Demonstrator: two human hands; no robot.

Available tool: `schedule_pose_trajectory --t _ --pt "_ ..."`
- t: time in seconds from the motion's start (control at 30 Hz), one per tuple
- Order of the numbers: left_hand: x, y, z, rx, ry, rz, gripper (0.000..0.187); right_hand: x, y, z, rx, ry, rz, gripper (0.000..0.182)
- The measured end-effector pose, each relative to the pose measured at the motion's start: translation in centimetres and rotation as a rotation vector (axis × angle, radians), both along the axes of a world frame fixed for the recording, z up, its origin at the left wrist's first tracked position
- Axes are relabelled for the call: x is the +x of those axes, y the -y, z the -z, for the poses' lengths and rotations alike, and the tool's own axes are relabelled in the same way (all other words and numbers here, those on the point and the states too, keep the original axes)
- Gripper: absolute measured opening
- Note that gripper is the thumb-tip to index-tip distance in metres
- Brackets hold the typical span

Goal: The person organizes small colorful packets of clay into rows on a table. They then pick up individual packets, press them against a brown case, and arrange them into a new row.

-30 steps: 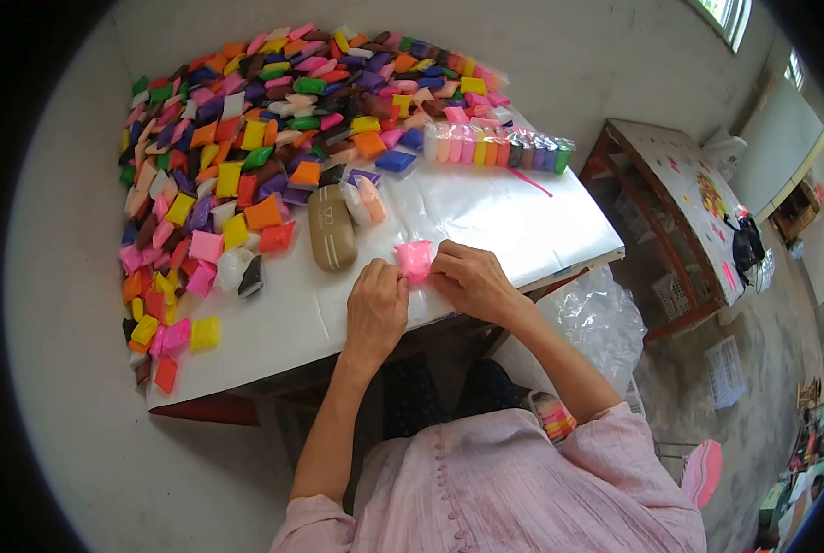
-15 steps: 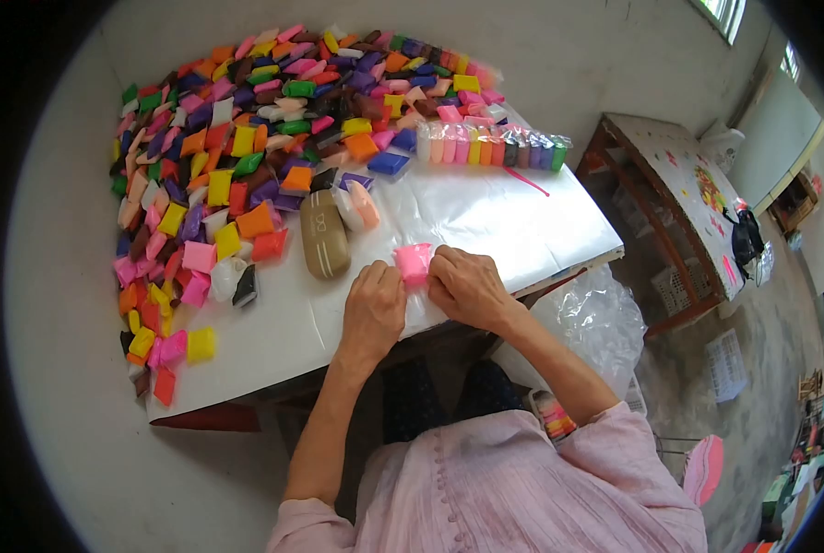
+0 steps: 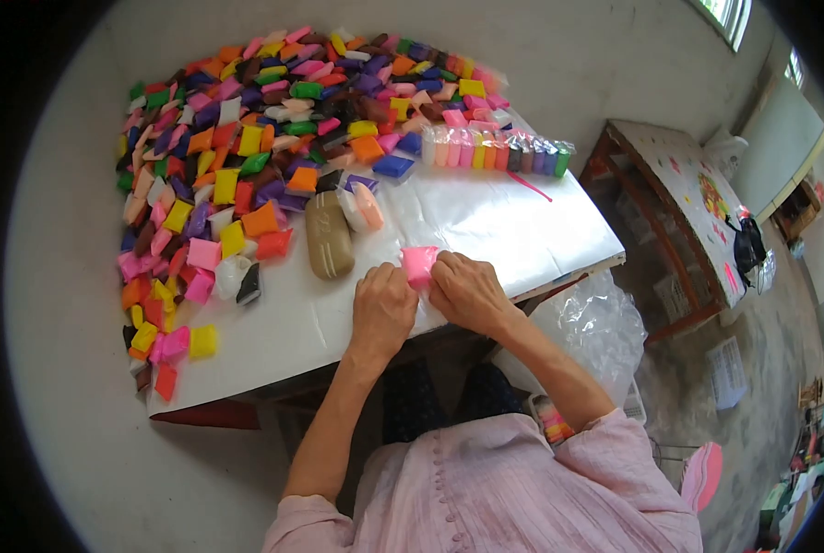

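Small pink plastic-wrapped clay packet [image 3: 418, 264] sits at the near edge of the white table [image 3: 486, 230], pinched between left hand [image 3: 384, 309] and right hand [image 3: 467, 293]. Packet lies just beyond both sets of fingertips, equally near each.

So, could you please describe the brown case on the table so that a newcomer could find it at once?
Start at the white table and its big heap of coloured packets. At the heap's near edge, just beyond the left hand, lies the brown case. It is a long, rounded, plain tan-brown oblong, far larger than the small bright packets beside it.
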State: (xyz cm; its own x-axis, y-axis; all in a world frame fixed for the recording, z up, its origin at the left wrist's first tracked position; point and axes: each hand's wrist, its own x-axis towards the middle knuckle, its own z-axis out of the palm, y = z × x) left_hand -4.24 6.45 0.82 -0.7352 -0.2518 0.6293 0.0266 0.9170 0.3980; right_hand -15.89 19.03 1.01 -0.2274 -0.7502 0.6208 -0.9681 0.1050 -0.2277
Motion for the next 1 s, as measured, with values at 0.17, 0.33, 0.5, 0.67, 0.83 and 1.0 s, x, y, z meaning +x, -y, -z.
schedule_pose_trajectory --t 0.17,0.33,0.5,0.67,0.83,1.0 --pt "0.8 -0.6 -0.8 -0.195 -0.101 -0.017 0.013 0.4 -1.6 -1.3 -0.017 0.208 -0.023 0.018" --pt "1.4 -1.3 -0.7 -0.4 -0.136 -0.062 0.011 1.2 -1.2 -2.0 -0.125 0.587 0.084 0.034" --pt "1.3 -1.4 -1.1 -0.565 -0.181 -0.012 0.014 2.7 -0.5 -4.6 -0.134 0.794 0.115 0.042" --pt "1.3 -1.1 -1.3 -0.673 -0.184 -0.034 0.019 1.3 1.2 -3.6 -0.094 0.864 0.137 0.046" --pt "1.1 -0.6 -1.4 -0.58 -0.205 -0.036 0.015 -0.9 2.8 -3.7 0.022 0.839 0.103 0.05" --pt "0.7 -0.8 -1.5 -0.365 -0.212 -0.164 0.009 -7.0 6.8 -4.4 -0.082 0.621 -0.003 0.044"
